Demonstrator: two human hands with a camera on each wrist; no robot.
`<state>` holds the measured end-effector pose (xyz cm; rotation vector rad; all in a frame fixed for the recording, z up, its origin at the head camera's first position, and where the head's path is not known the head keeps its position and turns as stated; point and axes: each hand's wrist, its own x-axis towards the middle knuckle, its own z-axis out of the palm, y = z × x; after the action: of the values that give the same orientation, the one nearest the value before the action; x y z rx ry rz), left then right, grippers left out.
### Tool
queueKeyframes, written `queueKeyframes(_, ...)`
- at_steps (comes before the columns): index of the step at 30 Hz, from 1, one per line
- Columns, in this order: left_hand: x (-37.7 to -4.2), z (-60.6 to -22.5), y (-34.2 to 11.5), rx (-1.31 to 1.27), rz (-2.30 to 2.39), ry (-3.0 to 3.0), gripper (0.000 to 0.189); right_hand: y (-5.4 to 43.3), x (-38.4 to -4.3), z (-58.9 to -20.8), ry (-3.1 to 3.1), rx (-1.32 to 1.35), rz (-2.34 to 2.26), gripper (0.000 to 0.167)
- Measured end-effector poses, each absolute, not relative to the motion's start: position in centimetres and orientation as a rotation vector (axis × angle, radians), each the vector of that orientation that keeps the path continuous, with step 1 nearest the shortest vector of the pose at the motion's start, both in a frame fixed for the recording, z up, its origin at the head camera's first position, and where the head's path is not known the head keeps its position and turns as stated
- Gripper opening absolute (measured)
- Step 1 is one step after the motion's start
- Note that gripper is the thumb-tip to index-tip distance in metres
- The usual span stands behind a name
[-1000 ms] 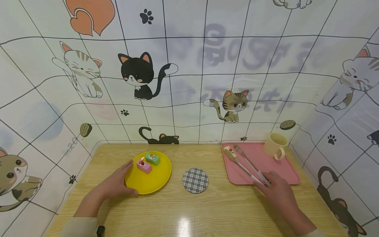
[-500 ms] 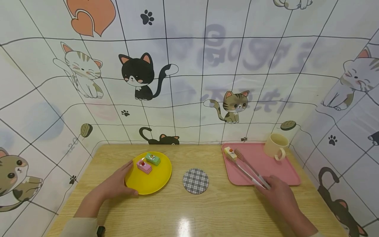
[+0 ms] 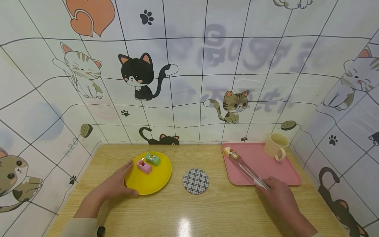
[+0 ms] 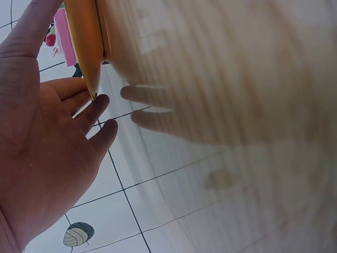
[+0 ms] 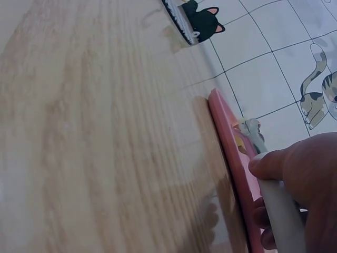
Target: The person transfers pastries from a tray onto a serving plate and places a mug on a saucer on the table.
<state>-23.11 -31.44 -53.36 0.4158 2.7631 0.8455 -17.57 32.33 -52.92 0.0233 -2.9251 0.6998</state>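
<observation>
My left hand point(image 3: 115, 184) holds the left rim of a yellow plate point(image 3: 158, 181), fingers and thumb spread round its edge. On that plate lie a pink toy cake slice point(image 3: 144, 167) and a green one point(image 3: 152, 159). With my right hand point(image 3: 278, 194) I grip metal tongs point(image 3: 248, 171) by their handle end. Their tips, close together, lie at the near end of a yellow-and-white toy cake slice point(image 3: 228, 151). This slice sits in the far left corner of a pink tray point(image 3: 273, 172). Whether the tips pinch it, I cannot tell.
A cream mug point(image 3: 275, 146) stands at the tray's far right corner. Between plate and tray lies a round checked coaster point(image 3: 195, 181) on the wooden table point(image 3: 165, 214). Behind the table rises a wall point(image 3: 189, 98) with a cat print.
The two arms of the tongs have come together, their tips now near each other beside the yellow-and-white slice. My left hand and the plate have stayed still.
</observation>
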Motion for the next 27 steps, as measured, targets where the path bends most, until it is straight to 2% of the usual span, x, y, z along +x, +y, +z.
queueKeyframes(11, -23.0, -53.3, -31.5, 0.431, 0.854, 2.771, 0.132, 31.9, -17.3, -53.6, -2.782, 0.128, 0.624, 0.027)
queueKeyframes(21, -23.2, -53.2, -31.6, 0.439, 0.855, 2.779, 0.132, 30.5, -17.5, -52.6, -2.693, 0.22, 0.653, 0.024)
queueKeyframes(27, -23.2, -53.4, -31.6, 0.444, 0.859, 2.781, 0.131, 29.6, -17.5, -52.1, -2.712, 0.245, 0.655, 0.029)
